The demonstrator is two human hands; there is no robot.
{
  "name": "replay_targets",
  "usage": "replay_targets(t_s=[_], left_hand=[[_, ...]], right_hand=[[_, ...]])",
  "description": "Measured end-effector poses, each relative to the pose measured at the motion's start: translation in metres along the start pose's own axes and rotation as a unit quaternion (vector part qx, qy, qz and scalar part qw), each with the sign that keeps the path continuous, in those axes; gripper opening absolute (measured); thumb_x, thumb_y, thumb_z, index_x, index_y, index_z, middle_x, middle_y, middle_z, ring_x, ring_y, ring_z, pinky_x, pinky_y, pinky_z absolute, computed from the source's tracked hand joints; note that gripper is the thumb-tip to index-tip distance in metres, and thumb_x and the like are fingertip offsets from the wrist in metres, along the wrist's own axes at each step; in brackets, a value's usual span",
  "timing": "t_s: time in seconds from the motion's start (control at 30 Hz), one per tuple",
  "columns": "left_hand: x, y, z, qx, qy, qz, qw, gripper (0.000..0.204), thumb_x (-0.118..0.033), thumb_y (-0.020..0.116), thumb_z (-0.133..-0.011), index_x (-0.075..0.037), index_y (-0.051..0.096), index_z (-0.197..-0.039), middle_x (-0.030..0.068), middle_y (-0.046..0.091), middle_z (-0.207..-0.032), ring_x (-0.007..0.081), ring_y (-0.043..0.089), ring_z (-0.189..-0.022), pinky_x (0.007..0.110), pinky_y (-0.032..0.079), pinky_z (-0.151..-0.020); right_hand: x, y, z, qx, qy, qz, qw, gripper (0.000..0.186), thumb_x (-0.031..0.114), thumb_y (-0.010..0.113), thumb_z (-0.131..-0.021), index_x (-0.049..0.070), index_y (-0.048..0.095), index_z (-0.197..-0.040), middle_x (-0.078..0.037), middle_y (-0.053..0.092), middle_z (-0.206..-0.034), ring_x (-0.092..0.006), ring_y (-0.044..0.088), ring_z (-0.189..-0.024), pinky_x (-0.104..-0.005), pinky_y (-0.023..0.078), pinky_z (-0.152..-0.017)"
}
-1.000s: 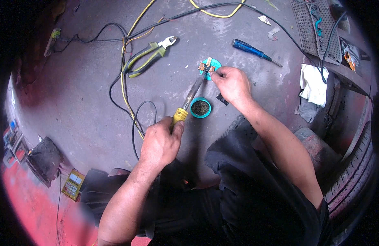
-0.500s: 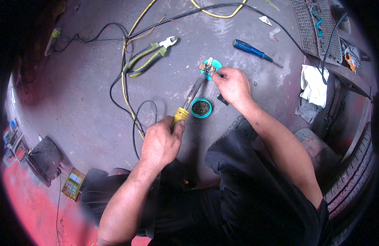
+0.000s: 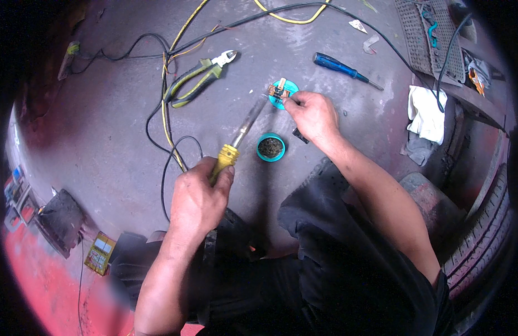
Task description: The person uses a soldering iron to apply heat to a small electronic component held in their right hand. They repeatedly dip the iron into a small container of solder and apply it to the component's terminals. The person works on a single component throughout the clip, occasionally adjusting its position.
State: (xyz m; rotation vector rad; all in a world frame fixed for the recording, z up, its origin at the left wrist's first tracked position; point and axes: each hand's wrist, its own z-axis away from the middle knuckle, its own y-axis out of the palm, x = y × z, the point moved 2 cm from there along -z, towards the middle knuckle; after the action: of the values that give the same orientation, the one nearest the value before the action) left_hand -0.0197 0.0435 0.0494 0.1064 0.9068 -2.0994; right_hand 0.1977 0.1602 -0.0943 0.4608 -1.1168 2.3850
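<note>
The left hand (image 3: 198, 197) grips a yellow-handled soldering iron (image 3: 240, 134). The right hand (image 3: 313, 116) pinches a small coppery part (image 3: 278, 91). A blue screwdriver (image 3: 344, 68) lies far to the right.

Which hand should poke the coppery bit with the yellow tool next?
Probably the left hand: it grips the yellow tool, which points toward the coppery bit. The right hand is beside that bit.

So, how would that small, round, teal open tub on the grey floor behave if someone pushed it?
The teal tub might slide rather than roll while it stands open side up. Being round, it could roll if knocked onto its side. Its dark contents look crumbly, so they might spill if it tipped.
</note>
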Motion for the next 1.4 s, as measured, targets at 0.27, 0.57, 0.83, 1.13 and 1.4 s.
replay_targets(t_s=[0.27,0.57,0.83,1.13,1.4], left_hand=[[0.01,0.002,0.004,0.001,0.013,-0.007,1.0,0.034,-0.029,0.068,-0.101,0.005,0.067,-0.099,0.0251,0.064,-0.076,0.0397,0.065,-0.071,0.047,0.05,-0.07],[-0.002,0.013,-0.004,0.039,0.021,-0.04,0.998,0.032,-0.029,0.063,-0.101,0.003,0.065,-0.102,0.0302,0.07,-0.084,0.0503,0.07,-0.089,0.057,0.055,-0.08],[-0.003,-0.003,-0.004,0.022,0.016,-0.036,0.999,0.033,-0.024,0.066,-0.1,0.001,0.056,-0.12,0.0314,0.07,-0.086,0.05,0.071,-0.09,0.057,0.055,-0.081],[-0.01,0.003,0.0,0.011,0.035,-0.066,0.997,0.035,-0.021,0.068,-0.099,-0.008,0.057,-0.13,0.0286,0.071,-0.085,0.0484,0.072,-0.087,0.055,0.056,-0.077],[-0.007,0.014,0.001,-0.02,0.069,-0.07,0.995,0.035,-0.024,0.065,-0.1,-0.007,0.059,-0.13,0.0267,0.073,-0.086,0.0482,0.072,-0.087,0.057,0.056,-0.078]], right_hand=[[0.003,0.002,0.0,-0.01,-0.015,-0.004,1.0,0.033,0.04,0.071,-0.093,0.01,0.08,-0.104,-0.015,0.071,-0.074,-0.0292,0.07,-0.07,-0.0445,0.053,-0.067],[-0.001,0.001,-0.002,-0.014,-0.018,-0.001,1.0,0.034,0.039,0.071,-0.093,0.007,0.079,-0.103,-0.014,0.069,-0.07,-0.0251,0.068,-0.064,-0.0418,0.052,-0.063],[0.003,0.0,-0.004,0.012,0.009,-0.006,1.0,0.034,0.041,0.07,-0.093,0.008,0.078,-0.098,-0.016,0.071,-0.075,-0.031,0.071,-0.072,-0.0456,0.053,-0.069],[0.007,-0.004,-0.004,0.023,0.014,-0.002,1.0,0.033,0.042,0.069,-0.093,0.011,0.08,-0.097,-0.019,0.074,-0.083,-0.0404,0.072,-0.083,-0.0517,0.055,-0.077],[0.01,-0.006,-0.004,0.035,0.015,0.003,0.999,0.032,0.041,0.068,-0.095,0.011,0.08,-0.097,-0.019,0.073,-0.082,-0.0401,0.072,-0.083,-0.0521,0.055,-0.077]])
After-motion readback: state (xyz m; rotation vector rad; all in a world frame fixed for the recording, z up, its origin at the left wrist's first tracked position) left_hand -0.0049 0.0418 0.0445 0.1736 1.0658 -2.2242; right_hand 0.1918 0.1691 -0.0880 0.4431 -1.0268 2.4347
